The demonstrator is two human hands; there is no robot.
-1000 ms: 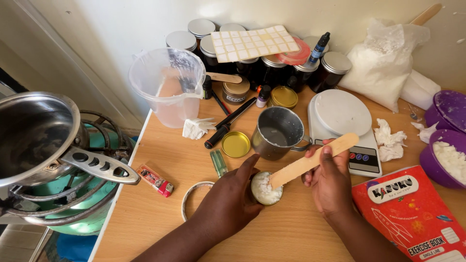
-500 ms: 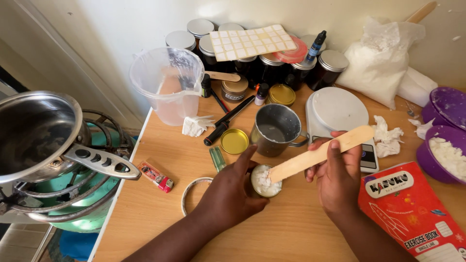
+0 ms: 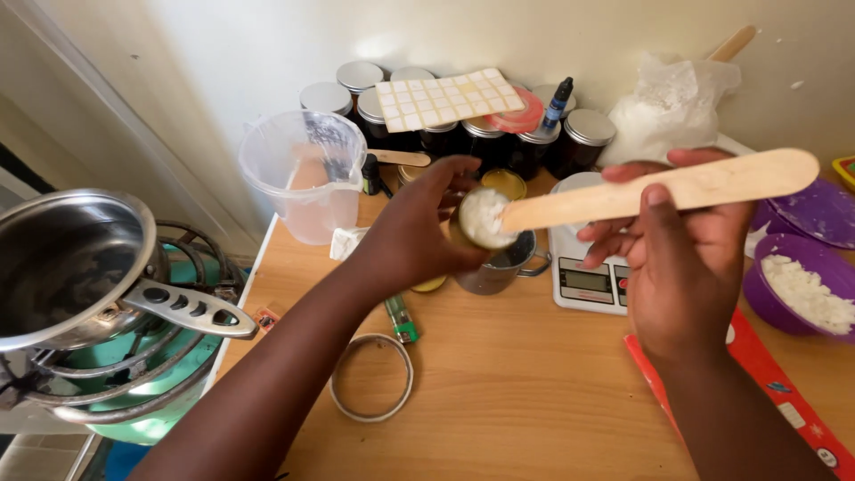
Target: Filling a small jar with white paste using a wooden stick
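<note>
Tin (image 3: 484, 216) of white wax in left hand (image 3: 419, 233) grip, right hand (image 3: 681, 258) fingers round wooden stick (image 3: 659, 190).

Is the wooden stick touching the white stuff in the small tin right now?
Touching. The head view shows the wooden stick's tip resting in the white wax of the small tin, no gap visible.

A steel pot (image 3: 62, 267) sits left; a purple bowl (image 3: 768, 287) right.
</note>
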